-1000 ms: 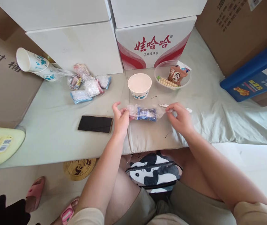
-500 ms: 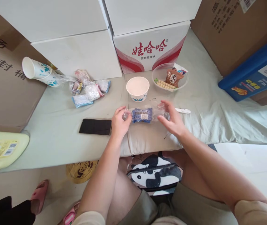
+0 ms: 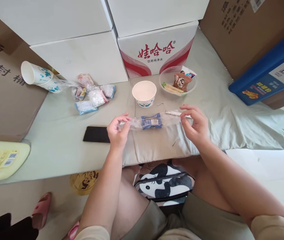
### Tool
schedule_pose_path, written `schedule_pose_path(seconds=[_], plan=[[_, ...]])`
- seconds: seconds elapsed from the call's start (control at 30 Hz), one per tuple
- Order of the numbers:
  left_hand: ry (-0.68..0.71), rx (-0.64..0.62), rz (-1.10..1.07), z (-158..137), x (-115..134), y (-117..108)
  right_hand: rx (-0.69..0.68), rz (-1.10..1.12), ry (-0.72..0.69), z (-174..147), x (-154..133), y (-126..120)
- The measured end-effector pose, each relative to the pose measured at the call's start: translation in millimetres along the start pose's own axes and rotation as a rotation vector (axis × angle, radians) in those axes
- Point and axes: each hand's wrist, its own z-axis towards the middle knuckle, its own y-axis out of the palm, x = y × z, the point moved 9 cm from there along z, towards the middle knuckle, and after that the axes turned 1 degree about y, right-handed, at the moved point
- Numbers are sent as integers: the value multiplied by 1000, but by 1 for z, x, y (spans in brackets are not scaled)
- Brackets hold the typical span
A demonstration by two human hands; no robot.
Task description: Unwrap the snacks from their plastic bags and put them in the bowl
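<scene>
A small blue snack packet [image 3: 151, 121] with a white barcode label sits inside clear plastic wrap [image 3: 136, 123] above the cloth-covered surface. My left hand [image 3: 119, 129] is closed on the wrap's left end. Thumb and forefinger of my right hand [image 3: 195, 125] pinch its right end, so the wrap stretches flat between both hands. Behind it stands a white paper bowl [image 3: 144, 94] with a blue pattern. A white slim object [image 3: 176, 113] lies partly behind the wrap and the right fingers. Left of my left hand lies a black phone [image 3: 96, 134], partly covered by it.
Several plastic-wrapped packets [image 3: 98, 96] lie at the back left beside stacked paper cups [image 3: 40, 76]. A clear bowl [image 3: 194, 87] holds a brown packet and thin sticks. White boxes [image 3: 77, 56] line the back; a blue container [image 3: 261, 80] stands right, a yellow bottle [image 3: 4, 160] left.
My hands have moved farther apart, drawing the plastic wrap out on both sides of the blue packet. The right fingers, spread before, now pinch its end.
</scene>
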Motion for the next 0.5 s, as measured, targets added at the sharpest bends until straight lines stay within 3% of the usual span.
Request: schedule_pose_path(seconds=[0.07,0.17,0.27,0.33,0.37,0.43,0.5], plan=[[3,-20,5,-4,7,-4,-190,80,-28,-4,-8,9],[-9,-104,-38,-8,12,-5,-643,123,33,-21,-6,40],[-40,-78,-5,-8,6,-9,-918,-87,127,-37,11,60],[-85,-75,185,-6,-3,-7,-921,-340,194,-37,26,62],[-103,-130,296,-5,-8,0,-881,-452,225,-35,32,61],[-104,-362,452,-9,-16,27,-753,-571,233,-29,34,59],[-78,-611,513,-18,-21,54,-621,-538,123,-24,23,62]])
